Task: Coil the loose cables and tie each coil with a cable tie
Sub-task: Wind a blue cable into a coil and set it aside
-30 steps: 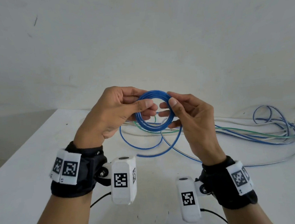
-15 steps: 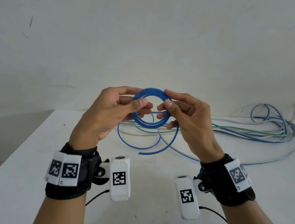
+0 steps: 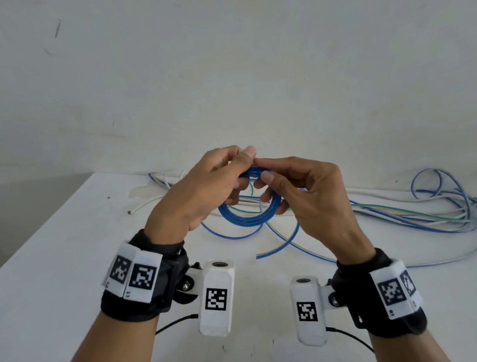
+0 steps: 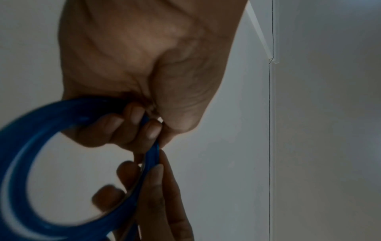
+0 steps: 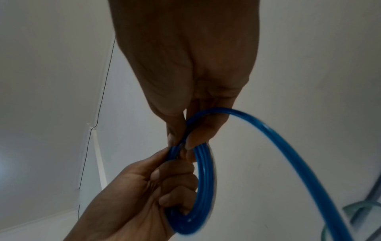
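Observation:
A small coil of blue cable (image 3: pixel 247 218) hangs in the air above the white table (image 3: pixel 67 265), held between both hands. My left hand (image 3: pixel 211 183) pinches the coil's top with thumb and fingers curled round the strands; the left wrist view shows the blue coil (image 4: pixel 31 146) looping out to the left. My right hand (image 3: pixel 298 193) pinches the same top part from the right. In the right wrist view the blue coil (image 5: pixel 203 179) runs through both sets of fingers. A loose blue tail (image 3: pixel 279 243) drops from the coil to the table. No cable tie shows.
A tangle of loose blue, green and white cables (image 3: pixel 433 211) lies at the back right of the table by the wall. A white cable end (image 3: pixel 153 203) lies at the back left. The table's left edge runs diagonally.
The coil has tipped from facing me to lying flatter and lower. Both hands have closed together on its top part, thumbs nearly touching.

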A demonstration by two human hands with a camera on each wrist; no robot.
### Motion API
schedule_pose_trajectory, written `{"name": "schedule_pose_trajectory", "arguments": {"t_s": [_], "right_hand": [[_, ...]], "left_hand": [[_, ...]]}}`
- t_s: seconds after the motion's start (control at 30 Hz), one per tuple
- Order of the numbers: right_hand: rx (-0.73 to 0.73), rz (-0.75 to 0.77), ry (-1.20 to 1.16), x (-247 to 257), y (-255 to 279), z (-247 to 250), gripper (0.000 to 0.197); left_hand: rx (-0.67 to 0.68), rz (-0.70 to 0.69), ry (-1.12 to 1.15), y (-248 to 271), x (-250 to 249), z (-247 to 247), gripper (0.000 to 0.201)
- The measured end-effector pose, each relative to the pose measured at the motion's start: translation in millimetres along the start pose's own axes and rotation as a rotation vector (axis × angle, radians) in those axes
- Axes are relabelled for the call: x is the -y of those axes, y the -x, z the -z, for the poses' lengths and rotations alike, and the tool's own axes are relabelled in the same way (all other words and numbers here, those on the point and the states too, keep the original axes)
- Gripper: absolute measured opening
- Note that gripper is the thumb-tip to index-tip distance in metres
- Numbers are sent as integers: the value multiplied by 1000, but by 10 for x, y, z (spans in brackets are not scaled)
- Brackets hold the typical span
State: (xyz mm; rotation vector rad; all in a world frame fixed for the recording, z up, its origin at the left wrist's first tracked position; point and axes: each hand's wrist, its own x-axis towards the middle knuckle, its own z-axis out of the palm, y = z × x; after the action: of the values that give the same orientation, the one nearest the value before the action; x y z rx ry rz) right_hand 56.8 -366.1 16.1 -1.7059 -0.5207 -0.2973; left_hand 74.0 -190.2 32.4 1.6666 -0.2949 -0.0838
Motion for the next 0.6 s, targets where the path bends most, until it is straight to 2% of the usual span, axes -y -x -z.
{"name": "schedule_pose_trajectory", "arguments": {"t_s": [0.17,0.3,0.4,0.53,0.6], "right_hand": [[-201,-14,-207,24,7,-66,12],[-204,-45,-317,47,43,-222,19],[-227,-28,-304,31,39,-227,20],[-138,-21,-202,8,7,-68,20],[-59,-13,-120,1,3,3,22]], "left_hand": [[-135,-76,233,7,-89,45,28],[-235,-95,333,8,-114,53,29],[-217,-86,359,1,-110,31,28],[-180,-144,32,-6,-55,65,33],[-72,-127,-79,10,-31,57,40]]}}
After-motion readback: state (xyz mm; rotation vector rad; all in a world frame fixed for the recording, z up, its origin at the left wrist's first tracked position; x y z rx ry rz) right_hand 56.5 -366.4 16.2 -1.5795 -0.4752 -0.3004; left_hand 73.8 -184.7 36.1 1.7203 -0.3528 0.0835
